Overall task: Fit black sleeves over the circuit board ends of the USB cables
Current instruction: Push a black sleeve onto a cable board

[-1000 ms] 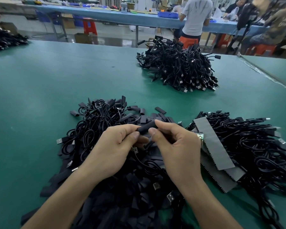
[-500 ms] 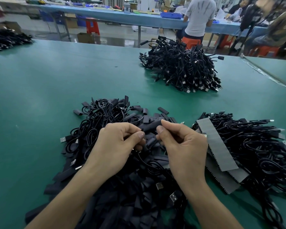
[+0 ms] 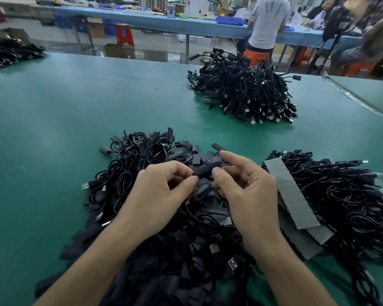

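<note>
Black and short, a sleeve [image 3: 206,170] is held just above the heap [image 3: 175,272] of loose sleeves on the green tabletop [image 3: 53,129]. Its left end is pinched by thumb and forefinger of the left hand [image 3: 161,195]; its right end is gripped between thumb and forefinger of the right hand [image 3: 250,195]. Cables [image 3: 345,195] are piled just to the right, partly covered by grey strips [image 3: 292,195]. A far pile [image 3: 243,91] is seen well apart, farther back.
</note>
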Action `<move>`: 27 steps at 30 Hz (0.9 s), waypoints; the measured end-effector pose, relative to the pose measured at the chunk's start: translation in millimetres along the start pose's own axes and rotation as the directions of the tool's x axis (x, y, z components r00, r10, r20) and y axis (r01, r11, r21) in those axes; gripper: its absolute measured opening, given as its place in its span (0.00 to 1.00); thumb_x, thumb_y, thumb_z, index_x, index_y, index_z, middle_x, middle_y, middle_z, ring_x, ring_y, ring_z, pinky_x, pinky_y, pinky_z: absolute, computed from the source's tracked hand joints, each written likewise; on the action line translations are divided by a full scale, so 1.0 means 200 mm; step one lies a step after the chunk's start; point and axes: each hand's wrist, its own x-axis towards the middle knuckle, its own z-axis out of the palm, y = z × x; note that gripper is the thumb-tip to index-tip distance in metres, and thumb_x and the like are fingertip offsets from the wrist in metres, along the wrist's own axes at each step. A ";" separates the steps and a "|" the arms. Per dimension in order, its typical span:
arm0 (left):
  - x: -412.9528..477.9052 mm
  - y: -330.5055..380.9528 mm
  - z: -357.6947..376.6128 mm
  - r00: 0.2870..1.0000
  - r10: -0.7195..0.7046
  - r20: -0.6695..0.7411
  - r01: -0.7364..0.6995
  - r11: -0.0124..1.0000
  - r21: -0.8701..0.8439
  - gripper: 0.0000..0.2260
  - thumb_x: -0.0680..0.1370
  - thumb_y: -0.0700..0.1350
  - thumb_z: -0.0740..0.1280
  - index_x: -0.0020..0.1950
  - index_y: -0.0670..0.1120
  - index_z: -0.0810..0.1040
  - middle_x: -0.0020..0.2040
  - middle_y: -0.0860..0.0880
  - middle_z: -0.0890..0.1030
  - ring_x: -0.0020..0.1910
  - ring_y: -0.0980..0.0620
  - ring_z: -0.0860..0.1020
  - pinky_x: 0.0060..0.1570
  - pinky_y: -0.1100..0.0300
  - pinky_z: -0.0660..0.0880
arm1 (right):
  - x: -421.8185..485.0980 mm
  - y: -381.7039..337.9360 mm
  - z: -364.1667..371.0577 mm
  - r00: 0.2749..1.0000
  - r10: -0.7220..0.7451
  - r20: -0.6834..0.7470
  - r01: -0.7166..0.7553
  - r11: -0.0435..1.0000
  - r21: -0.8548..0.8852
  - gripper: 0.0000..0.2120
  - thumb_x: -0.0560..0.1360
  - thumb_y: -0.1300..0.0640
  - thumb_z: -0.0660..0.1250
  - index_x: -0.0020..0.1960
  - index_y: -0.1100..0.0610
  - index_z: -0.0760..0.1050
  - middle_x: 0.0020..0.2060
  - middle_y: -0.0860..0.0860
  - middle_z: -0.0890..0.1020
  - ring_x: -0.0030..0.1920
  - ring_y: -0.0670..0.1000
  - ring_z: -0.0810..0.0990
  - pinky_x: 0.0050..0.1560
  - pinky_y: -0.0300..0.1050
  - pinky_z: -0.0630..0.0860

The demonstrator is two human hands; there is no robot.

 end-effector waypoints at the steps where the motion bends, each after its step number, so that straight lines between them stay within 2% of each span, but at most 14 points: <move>1: 0.00 0.00 0.00 1.000 0.028 0.012 -0.028 1.000 -0.002 0.03 0.76 0.45 0.73 0.45 0.54 0.82 0.38 0.55 0.85 0.37 0.53 0.83 0.43 0.56 0.81 | 0.01 -0.01 -0.01 1.000 0.003 0.012 -0.004 1.000 0.018 0.09 0.75 0.62 0.72 0.51 0.50 0.84 0.37 0.48 0.86 0.38 0.47 0.84 0.42 0.42 0.80; 3: 0.00 -0.01 -0.01 0.996 0.059 0.069 -0.059 0.998 0.002 0.06 0.75 0.48 0.75 0.49 0.57 0.82 0.43 0.56 0.84 0.40 0.55 0.83 0.44 0.61 0.80 | 0.03 -0.04 -0.03 0.999 0.044 0.014 -0.046 0.990 0.136 0.08 0.75 0.64 0.71 0.47 0.52 0.84 0.35 0.51 0.85 0.36 0.46 0.82 0.38 0.37 0.78; 6: 0.00 -0.02 -0.02 0.987 0.071 0.142 -0.081 0.994 0.068 0.10 0.75 0.51 0.74 0.53 0.61 0.80 0.46 0.59 0.83 0.46 0.59 0.82 0.46 0.68 0.77 | 0.05 -0.07 -0.07 0.992 0.119 0.032 -0.123 0.922 0.368 0.07 0.76 0.66 0.69 0.45 0.55 0.83 0.34 0.52 0.83 0.35 0.48 0.80 0.35 0.37 0.76; 8: 0.00 -0.02 -0.02 0.987 0.055 0.153 -0.069 0.994 0.083 0.07 0.75 0.52 0.72 0.51 0.62 0.79 0.45 0.59 0.83 0.43 0.58 0.83 0.43 0.66 0.78 | 0.06 -0.08 -0.08 0.992 0.117 0.052 -0.128 0.896 0.426 0.07 0.75 0.66 0.69 0.45 0.56 0.83 0.34 0.52 0.83 0.35 0.48 0.80 0.36 0.37 0.76; 10: 0.00 -0.02 -0.01 0.990 0.047 0.136 -0.056 0.996 0.062 0.04 0.77 0.51 0.70 0.48 0.60 0.79 0.41 0.55 0.84 0.35 0.56 0.83 0.35 0.63 0.79 | 0.05 -0.08 -0.07 0.993 0.110 0.052 -0.121 0.907 0.404 0.07 0.76 0.66 0.69 0.47 0.55 0.83 0.35 0.52 0.84 0.35 0.48 0.81 0.36 0.37 0.77; 12: 0.01 -0.02 -0.02 0.998 0.046 0.042 -0.047 0.999 0.016 0.05 0.79 0.47 0.68 0.46 0.58 0.79 0.37 0.52 0.84 0.27 0.55 0.81 0.25 0.65 0.75 | 0.05 -0.07 -0.07 0.995 0.098 0.031 -0.103 0.959 0.264 0.10 0.76 0.64 0.70 0.51 0.51 0.81 0.37 0.52 0.86 0.38 0.48 0.84 0.38 0.36 0.78; 14: 0.03 -0.02 -0.05 0.992 0.025 -0.126 -0.026 1.000 -0.004 0.07 0.79 0.44 0.67 0.44 0.56 0.80 0.36 0.53 0.84 0.23 0.54 0.79 0.21 0.65 0.73 | 0.05 -0.04 -0.08 0.996 0.072 0.047 -0.073 0.997 0.022 0.12 0.76 0.62 0.71 0.55 0.47 0.79 0.39 0.48 0.86 0.40 0.46 0.85 0.40 0.35 0.79; 16: 0.05 -0.04 -0.11 0.957 0.003 -0.291 -0.006 1.000 -0.007 0.06 0.79 0.46 0.68 0.45 0.56 0.81 0.33 0.53 0.84 0.22 0.54 0.78 0.22 0.65 0.72 | 0.05 -0.01 -0.09 0.988 0.067 0.136 -0.033 0.970 -0.241 0.11 0.76 0.60 0.71 0.56 0.48 0.81 0.38 0.44 0.86 0.40 0.41 0.84 0.43 0.34 0.79; 18: 0.07 -0.06 -0.16 0.923 -0.016 -0.385 0.021 1.000 0.007 0.05 0.79 0.48 0.68 0.52 0.58 0.82 0.31 0.53 0.82 0.22 0.56 0.76 0.26 0.66 0.73 | 0.03 0.01 -0.08 0.962 0.095 0.254 0.033 0.888 -0.458 0.09 0.75 0.55 0.72 0.55 0.49 0.82 0.39 0.40 0.84 0.41 0.35 0.81 0.45 0.28 0.76; 19: 0.08 -0.07 -0.18 0.914 -0.022 -0.405 0.038 0.999 0.031 0.08 0.80 0.49 0.68 0.57 0.58 0.82 0.34 0.53 0.81 0.25 0.57 0.76 0.30 0.65 0.74 | 0.02 0.01 -0.07 0.946 0.117 0.303 0.068 0.842 -0.536 0.08 0.75 0.52 0.72 0.54 0.48 0.83 0.39 0.38 0.83 0.41 0.35 0.80 0.44 0.28 0.76; 21: 0.09 -0.08 -0.19 0.918 -0.022 -0.396 0.087 0.985 0.147 0.17 0.81 0.48 0.66 0.70 0.53 0.76 0.48 0.53 0.78 0.38 0.56 0.77 0.47 0.60 0.75 | -0.02 0.02 -0.04 0.917 0.149 0.370 0.135 0.757 -0.640 0.11 0.74 0.44 0.71 0.54 0.46 0.82 0.39 0.38 0.81 0.41 0.37 0.80 0.46 0.35 0.78; 23: 0.08 -0.08 -0.17 0.943 -0.028 -0.332 0.128 0.951 0.282 0.24 0.81 0.46 0.65 0.77 0.48 0.66 0.59 0.54 0.69 0.53 0.58 0.72 0.60 0.67 0.65 | -0.06 0.02 0.00 0.891 0.168 0.422 0.193 0.701 -0.687 0.15 0.73 0.40 0.70 0.57 0.45 0.79 0.40 0.39 0.80 0.42 0.40 0.79 0.47 0.42 0.79; 25: 0.07 -0.08 -0.15 0.969 -0.073 -0.236 0.148 0.937 0.316 0.27 0.82 0.44 0.63 0.80 0.47 0.59 0.65 0.55 0.63 0.64 0.62 0.63 0.64 0.70 0.55 | -0.08 0.02 0.03 0.867 0.174 0.466 0.251 0.655 -0.713 0.19 0.74 0.41 0.70 0.63 0.44 0.75 0.44 0.40 0.80 0.47 0.43 0.79 0.49 0.45 0.78; 27: 0.06 -0.09 -0.14 0.977 -0.121 -0.176 0.173 0.930 0.324 0.29 0.82 0.45 0.62 0.81 0.48 0.55 0.71 0.54 0.62 0.72 0.58 0.59 0.68 0.65 0.53 | -0.09 0.03 0.04 0.874 0.145 0.463 0.262 0.661 -0.703 0.18 0.76 0.46 0.69 0.65 0.45 0.74 0.48 0.42 0.82 0.51 0.46 0.79 0.53 0.47 0.78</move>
